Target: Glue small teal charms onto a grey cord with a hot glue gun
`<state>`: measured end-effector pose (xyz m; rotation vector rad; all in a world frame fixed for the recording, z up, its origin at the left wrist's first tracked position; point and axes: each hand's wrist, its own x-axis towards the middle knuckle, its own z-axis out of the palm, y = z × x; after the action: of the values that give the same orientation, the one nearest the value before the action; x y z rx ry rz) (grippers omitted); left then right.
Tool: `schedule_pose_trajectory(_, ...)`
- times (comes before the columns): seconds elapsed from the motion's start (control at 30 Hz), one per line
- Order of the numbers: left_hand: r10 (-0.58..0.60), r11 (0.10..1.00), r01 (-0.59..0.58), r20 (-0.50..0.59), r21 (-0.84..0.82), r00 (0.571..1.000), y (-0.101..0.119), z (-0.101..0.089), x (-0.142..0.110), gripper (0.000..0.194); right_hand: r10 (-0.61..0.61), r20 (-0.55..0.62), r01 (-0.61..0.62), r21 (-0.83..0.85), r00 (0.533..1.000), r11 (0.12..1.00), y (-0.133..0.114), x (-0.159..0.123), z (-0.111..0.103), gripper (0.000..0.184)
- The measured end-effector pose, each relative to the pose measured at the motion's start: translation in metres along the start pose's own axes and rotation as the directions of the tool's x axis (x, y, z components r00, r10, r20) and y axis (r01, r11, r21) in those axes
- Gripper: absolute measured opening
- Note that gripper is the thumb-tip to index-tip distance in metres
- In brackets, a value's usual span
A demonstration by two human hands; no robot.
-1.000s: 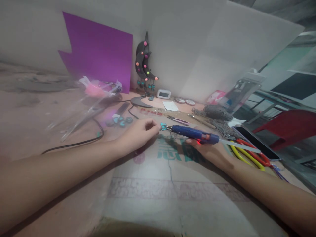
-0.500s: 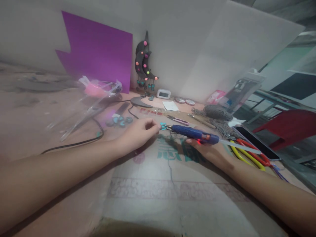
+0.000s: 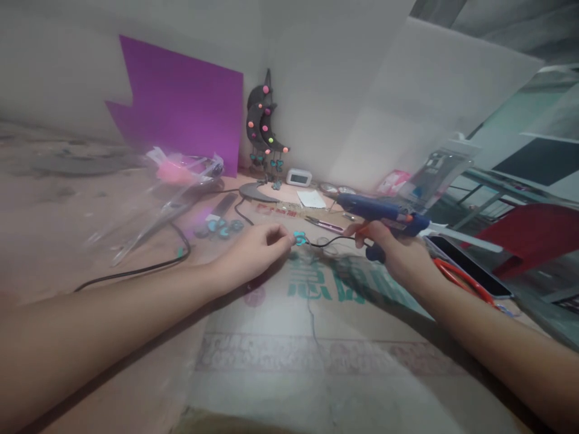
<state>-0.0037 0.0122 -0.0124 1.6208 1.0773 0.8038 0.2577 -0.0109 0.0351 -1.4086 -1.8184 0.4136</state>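
Note:
Between the thumb and finger of my left hand (image 3: 266, 246) is a small teal butterfly-like piece (image 3: 299, 239), pinched at its left edge just over the table. A thin grey yarn strand (image 3: 312, 310) trails from near it across the printed board. My right hand (image 3: 389, 247) grips a blue hot glue gun (image 3: 380, 212), raised and pointing left, its nozzle apart from the teal piece. A pale glue stick (image 3: 470, 239) sticks out of the gun's back. The gun's black cord (image 3: 337, 239) runs behind the teal piece.
Several teal pieces (image 3: 219, 226) lie beyond my left hand. A grey crescent (image 3: 257, 192), a pink craft knife (image 3: 324, 225) and a small clock (image 3: 299, 177) lie farther back. A decorated moon hanging (image 3: 262, 120) is on the wall. Orange-handled scissors (image 3: 465, 280) and a phone (image 3: 470, 265) lie right.
My right hand has lifted the glue gun up and to the right, taking its nozzle off the teal piece. My left hand still holds the piece in nearly the same place.

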Motion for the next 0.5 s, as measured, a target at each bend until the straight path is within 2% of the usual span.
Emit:
schedule_pose_trajectory(0.1, -0.002, 1.0, 0.002, 0.006, 0.013, 1.0, -0.001, 0.0, 0.0, 0.028, 0.058, -0.104, -0.056, 0.024, 0.993, 0.998, -0.005, 0.022, -0.006, 0.037)
schedule_pose_trajectory(0.2, -0.001, 1.0, 0.001, 0.009, 0.001, 1.0, -0.002, 0.0, 0.0, 0.028, 0.097, -0.115, -0.113, -0.14, 0.989, 0.984, 0.001, 0.056, -0.006, 0.033)
schedule_pose_trajectory(0.27, 0.002, 1.0, -0.002, -0.008, 0.005, 1.0, -0.002, 0.0, 0.001, 0.027, 0.163, -0.108, -0.183, -0.224, 0.981, 0.957, 0.012, 0.082, -0.002, 0.033)
schedule_pose_trajectory(0.37, 0.002, 1.0, -0.002, -0.021, 0.024, 1.0, -0.001, 0.0, 0.002, 0.025, 0.218, -0.044, -0.222, -0.218, 0.975, 0.95, 0.037, 0.117, 0.01, 0.032)
schedule_pose_trajectory(0.5, -0.025, 0.999, 0.026, -0.022, 0.034, 0.999, 0.001, 0.001, 0.001, 0.026, 0.249, -0.056, -0.255, -0.228, 0.967, 0.94, 0.065, 0.143, 0.025, 0.028)
